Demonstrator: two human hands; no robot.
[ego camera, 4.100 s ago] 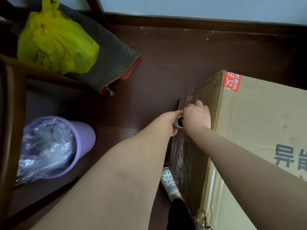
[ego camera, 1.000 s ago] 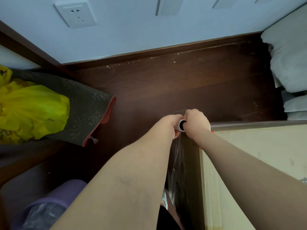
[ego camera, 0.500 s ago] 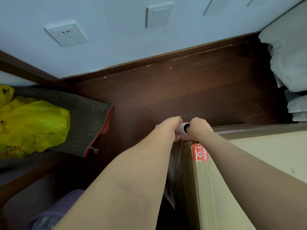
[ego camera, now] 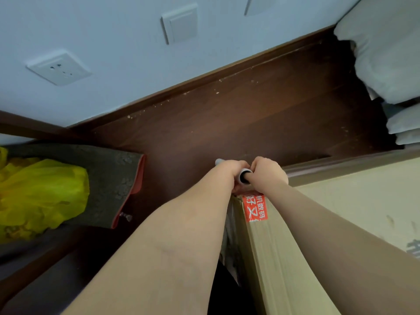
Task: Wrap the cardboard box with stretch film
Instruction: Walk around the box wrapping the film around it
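We find both hands closed on the stretch film roll [ego camera: 243, 177] at the far upper corner of the cardboard box [ego camera: 341, 212]. The left hand [ego camera: 228, 172] wraps round the roll's middle and the right hand [ego camera: 267, 176] curls over its near, open end, so that only the grey rim of the core shows between them. We cannot tell whether a finger of the right hand goes into the core. The roll's other tip pokes out past the left knuckles. The box stands on the dark wooden floor [ego camera: 250, 114] and fills the lower right of the view; it is closed, so we see nothing of what it holds. A red label [ego camera: 254, 209] with white characters sits at the box's corner just below the hands. Clear film [ego camera: 229, 235] hangs crinkled down the box's left side, between the left forearm and the cardboard. Well off to the left a yellow plastic bag [ego camera: 41, 196] bulges full, its contents hidden from us. It overlaps a grey patterned cover [ego camera: 109, 176] with a red edge and a zip pull [ego camera: 126, 216]; what that cover encloses we cannot see. On the pale wall [ego camera: 102, 94] above are a socket [ego camera: 59, 68] and a switch [ego camera: 180, 23], and white bedding [ego camera: 386, 53] is stacked at the upper right.
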